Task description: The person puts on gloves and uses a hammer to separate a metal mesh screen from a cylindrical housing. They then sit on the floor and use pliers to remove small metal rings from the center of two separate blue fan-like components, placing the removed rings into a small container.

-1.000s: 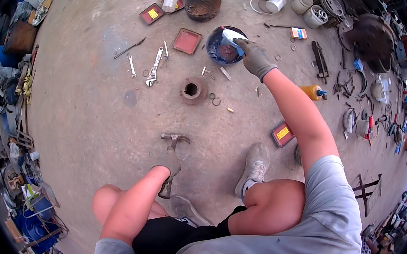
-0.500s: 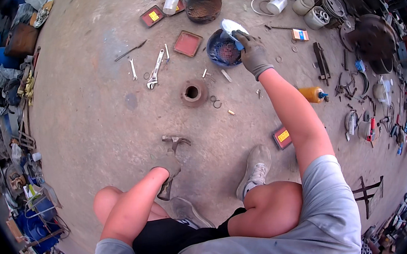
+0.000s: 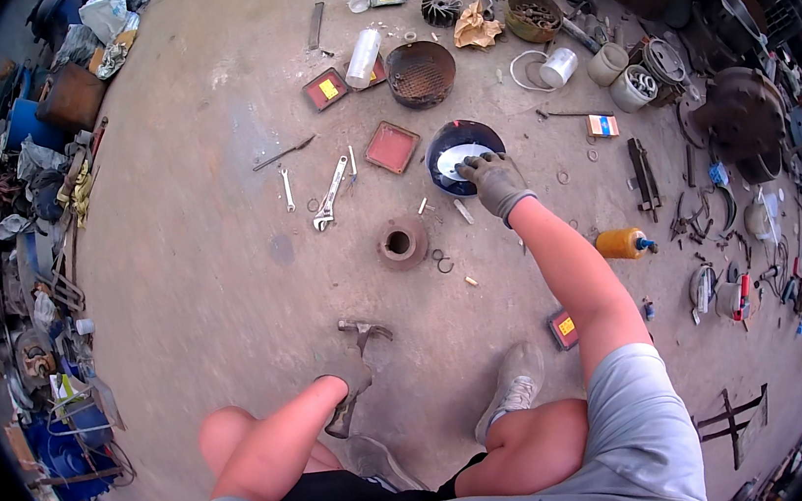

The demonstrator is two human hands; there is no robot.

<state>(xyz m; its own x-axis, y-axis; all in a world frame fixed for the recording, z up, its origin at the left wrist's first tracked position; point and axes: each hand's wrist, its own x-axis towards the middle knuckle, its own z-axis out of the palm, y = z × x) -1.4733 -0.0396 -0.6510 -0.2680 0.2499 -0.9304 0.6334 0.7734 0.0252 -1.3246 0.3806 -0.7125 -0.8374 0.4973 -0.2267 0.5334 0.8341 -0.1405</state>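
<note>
My gloved left hand [image 3: 347, 379] is wrapped round the handle of a claw hammer [image 3: 367, 331], held low in front of me with its head pointing away. My right arm reaches forward. The gloved right hand [image 3: 496, 184] has its fingers on the edge of a white disc [image 3: 453, 161], which lies in a dark blue bowl [image 3: 454, 133]. What is under the disc is hidden. Nearer to me, a rusty ring-shaped hub [image 3: 402, 243] with a dark central hole sits on the floor. Two small rings [image 3: 442, 261] lie beside it.
Left of the hub lie an adjustable wrench [image 3: 330, 195], a spanner [image 3: 286, 190] and a red square tray [image 3: 393, 148]. Farther off stands a rusty pan [image 3: 420, 75]. An orange bottle [image 3: 622, 243] lies right of my arm. Scrap and parts line both sides.
The white disc, tilted up at the bowl's rim before, now lies lower inside the bowl under my right hand. The view has shifted. My left hand still holds the hammer.
</note>
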